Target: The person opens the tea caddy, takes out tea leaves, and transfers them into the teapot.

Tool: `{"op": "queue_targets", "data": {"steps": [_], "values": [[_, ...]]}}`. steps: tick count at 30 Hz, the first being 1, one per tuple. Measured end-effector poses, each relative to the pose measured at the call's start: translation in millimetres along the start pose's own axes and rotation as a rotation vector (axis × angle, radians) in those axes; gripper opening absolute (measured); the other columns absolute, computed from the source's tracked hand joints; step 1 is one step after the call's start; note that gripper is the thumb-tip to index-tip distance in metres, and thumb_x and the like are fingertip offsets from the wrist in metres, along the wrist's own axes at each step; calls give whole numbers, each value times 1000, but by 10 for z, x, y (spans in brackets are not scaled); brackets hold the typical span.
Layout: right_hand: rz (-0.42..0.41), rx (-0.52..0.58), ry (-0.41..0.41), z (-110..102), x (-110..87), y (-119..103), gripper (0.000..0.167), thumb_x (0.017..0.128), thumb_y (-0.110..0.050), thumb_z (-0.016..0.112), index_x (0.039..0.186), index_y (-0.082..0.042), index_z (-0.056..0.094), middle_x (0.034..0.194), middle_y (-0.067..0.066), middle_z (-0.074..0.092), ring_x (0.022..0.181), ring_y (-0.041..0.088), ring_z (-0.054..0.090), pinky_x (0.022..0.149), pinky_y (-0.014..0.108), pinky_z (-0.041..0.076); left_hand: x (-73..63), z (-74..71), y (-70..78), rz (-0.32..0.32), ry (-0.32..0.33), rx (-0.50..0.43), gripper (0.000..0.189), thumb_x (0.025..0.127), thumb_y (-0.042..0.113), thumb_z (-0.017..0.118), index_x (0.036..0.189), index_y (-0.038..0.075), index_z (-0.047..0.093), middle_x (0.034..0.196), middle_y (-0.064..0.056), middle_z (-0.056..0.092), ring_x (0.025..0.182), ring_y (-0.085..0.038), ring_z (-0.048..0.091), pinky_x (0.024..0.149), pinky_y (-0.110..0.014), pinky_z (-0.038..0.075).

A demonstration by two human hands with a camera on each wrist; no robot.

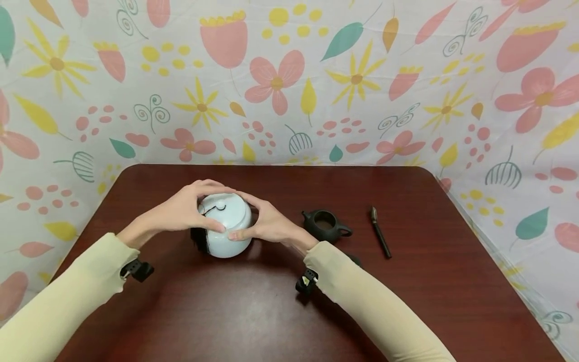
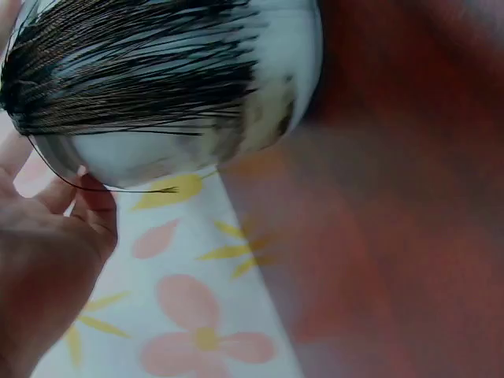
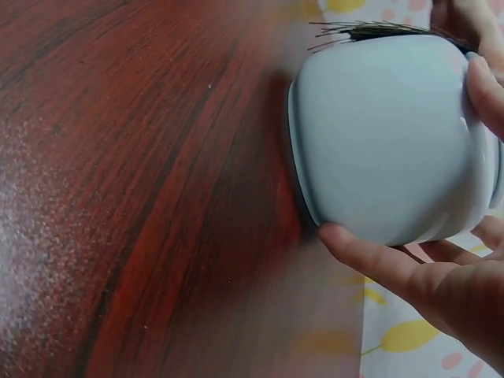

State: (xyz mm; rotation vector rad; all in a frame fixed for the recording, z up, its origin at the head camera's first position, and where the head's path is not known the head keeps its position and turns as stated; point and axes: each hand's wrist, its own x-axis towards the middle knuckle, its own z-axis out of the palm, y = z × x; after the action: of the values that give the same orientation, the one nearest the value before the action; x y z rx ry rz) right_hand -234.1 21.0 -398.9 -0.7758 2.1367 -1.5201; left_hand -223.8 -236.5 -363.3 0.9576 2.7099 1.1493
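A rounded white lidded jar (image 1: 230,241) is on the left half of the table, with a black tassel (image 1: 199,240) hanging down its left side. My left hand (image 1: 183,206) grips the jar's upper left, thumb at the front and fingers behind. From the other side my right hand (image 1: 273,223) holds it the same way, the two thumbs nearly meeting. In the left wrist view the tassel's strands (image 2: 150,79) spread over the jar's wall, partly covering a brownish patch. The right wrist view shows the jar's smooth side (image 3: 386,142), with a right fingertip near its base.
Right of my hands stands a small dark teapot (image 1: 324,225) without its lid on. A dark round piece (image 1: 354,259) is partly hidden behind my right sleeve. Farther right lies a thin dark brush-like tool (image 1: 381,234). A flower-print cloth (image 1: 276,125) hangs behind the table.
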Motion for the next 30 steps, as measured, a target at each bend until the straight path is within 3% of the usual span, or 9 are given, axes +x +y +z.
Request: {"op": "queue_targets", "data": {"steps": [3, 6, 14, 17, 23, 25, 27, 30], "values": [[-9, -1, -3, 6, 5, 12, 97, 81, -26, 95, 162, -30, 41, 143, -6, 57, 125, 14, 57, 102, 39, 50, -62, 52, -63, -25, 55, -169, 49, 89, 15, 88, 135, 10, 73, 139, -8, 62, 127, -25, 53, 92, -33, 50], [-17, 6, -9, 9, 10, 17, 97, 81, -25, 95, 162, -29, 42, 144, -6, 57, 125, 14, 58, 102, 38, 49, -94, 114, -38, -36, 104, -234, 32, 95, 10, 80, 127, 8, 78, 139, -12, 62, 130, -28, 49, 91, -28, 50], [-7, 56, 6, 39, 17, 33, 96, 80, -23, 95, 160, -32, 44, 143, -7, 57, 122, 14, 60, 100, 38, 52, -104, 203, 103, -124, 236, -235, 16, 94, 15, 83, 109, 9, 83, 136, -9, 68, 135, -29, 48, 94, -31, 47], [-1, 41, 15, 60, 22, 30, 97, 80, -24, 95, 162, -29, 42, 144, -6, 56, 124, 13, 59, 101, 38, 51, -125, 251, 119, -138, 294, -233, 14, 93, 14, 84, 106, 8, 83, 134, -8, 70, 126, -25, 50, 91, -34, 44], [19, 7, 42, 83, 11, -16, 99, 79, -28, 95, 163, -30, 41, 143, -7, 57, 125, 13, 57, 102, 39, 49, -151, 340, 124, -99, 400, -148, 23, 93, 14, 84, 115, 11, 83, 122, 0, 76, 101, -21, 51, 81, -31, 44], [21, 4, 51, 78, 11, -19, 99, 79, -29, 95, 162, -30, 41, 142, -8, 57, 125, 12, 57, 102, 40, 49, -138, 320, 131, -81, 387, -104, 21, 93, 16, 84, 114, 13, 83, 120, 2, 76, 104, -20, 53, 83, -33, 44], [19, 4, 54, 71, 13, -19, 98, 79, -29, 95, 162, -31, 43, 142, -9, 57, 125, 11, 57, 101, 39, 50, -118, 270, 127, -55, 332, -71, 20, 93, 17, 84, 113, 11, 81, 128, -1, 71, 113, -23, 54, 90, -38, 45], [9, 26, 39, 56, 15, -5, 99, 79, -26, 95, 163, -29, 41, 144, -9, 56, 126, 12, 57, 101, 39, 50, -104, 175, 110, -65, 180, -10, 50, 86, 29, 91, 130, 14, 71, 144, -4, 57, 130, -29, 45, 98, -52, 42]]}}
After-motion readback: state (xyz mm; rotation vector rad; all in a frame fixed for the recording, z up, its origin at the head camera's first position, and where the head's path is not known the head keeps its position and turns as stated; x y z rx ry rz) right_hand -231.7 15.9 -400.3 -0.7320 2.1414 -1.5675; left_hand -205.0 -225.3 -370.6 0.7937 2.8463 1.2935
